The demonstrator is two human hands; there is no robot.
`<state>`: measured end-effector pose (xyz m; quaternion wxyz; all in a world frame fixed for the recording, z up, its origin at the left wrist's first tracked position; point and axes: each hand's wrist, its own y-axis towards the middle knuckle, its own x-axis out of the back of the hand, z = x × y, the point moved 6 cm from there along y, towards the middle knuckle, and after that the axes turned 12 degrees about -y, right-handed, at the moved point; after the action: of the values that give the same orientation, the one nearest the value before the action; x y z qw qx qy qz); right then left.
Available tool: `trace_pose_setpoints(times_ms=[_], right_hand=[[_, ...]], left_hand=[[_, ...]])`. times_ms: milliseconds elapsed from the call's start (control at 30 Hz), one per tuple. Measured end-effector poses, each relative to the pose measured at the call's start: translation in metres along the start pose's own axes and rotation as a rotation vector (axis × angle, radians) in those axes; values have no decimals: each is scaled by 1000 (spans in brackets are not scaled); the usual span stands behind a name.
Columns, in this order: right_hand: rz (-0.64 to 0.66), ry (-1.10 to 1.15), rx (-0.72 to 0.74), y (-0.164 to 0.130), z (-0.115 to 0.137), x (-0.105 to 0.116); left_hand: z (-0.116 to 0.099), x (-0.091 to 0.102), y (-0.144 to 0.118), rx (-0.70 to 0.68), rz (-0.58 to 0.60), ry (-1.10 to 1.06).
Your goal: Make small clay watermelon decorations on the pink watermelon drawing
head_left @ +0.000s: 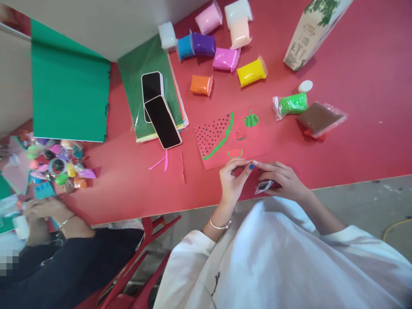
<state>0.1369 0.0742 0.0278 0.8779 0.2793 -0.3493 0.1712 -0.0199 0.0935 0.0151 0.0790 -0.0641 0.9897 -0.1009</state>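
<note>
Head-cam view down onto a red table (354, 141). Person in a white top sits at 6 o'clock, both hands at the near edge.

Left hand (233, 178): fingers curled, thumb and forefinger tips pinching a tiny blue bit of clay (251, 166). Right hand (283, 180): fingers closed round a small clear packet (264, 186) w/ dark contents, held just under the left fingertips; the two hands touch or nearly so.

Just beyond the hands, at 12 o'clock from them, lies a red card (222, 156) w/ clay pics already laid flat on it: a big watermelon slice (215, 135) w/ green rind and many black seed dots, a small round green melon (251, 119), a tiny wedge (240, 135) and a small half-slice (235, 152). Judging by that, much of the pic looks done; part of the card is bare.

Clay packs fan out at 12 o'clock: orange (201, 84), yellow (251, 72), magenta, purple, blue, pink, white. At 2 o'clock: green pack (291, 104), brown pack (320, 118), a white cap, a tall carton (310, 32). At 10 o'clock: two phones (159, 113) face-up on a paper stack, plus a green sheet (69, 86).

Far at 8 o'clock, another person's hands (41, 212), dark sleeve, work among more clay bits.
</note>
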Motion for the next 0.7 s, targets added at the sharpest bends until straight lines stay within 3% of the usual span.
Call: trace_pose_setpoints(times_ms=[267,533,700], right_hand=[[-3,41,-7,0,-1,2],[24,46,-41,-1,-4,-1],[15,61,-44,1,-4,0]], left_hand=[[-1,6,0,-8,-9,24],[-20,46,10,-236,-164,341],[-20,47,17,-344,-135,509]])
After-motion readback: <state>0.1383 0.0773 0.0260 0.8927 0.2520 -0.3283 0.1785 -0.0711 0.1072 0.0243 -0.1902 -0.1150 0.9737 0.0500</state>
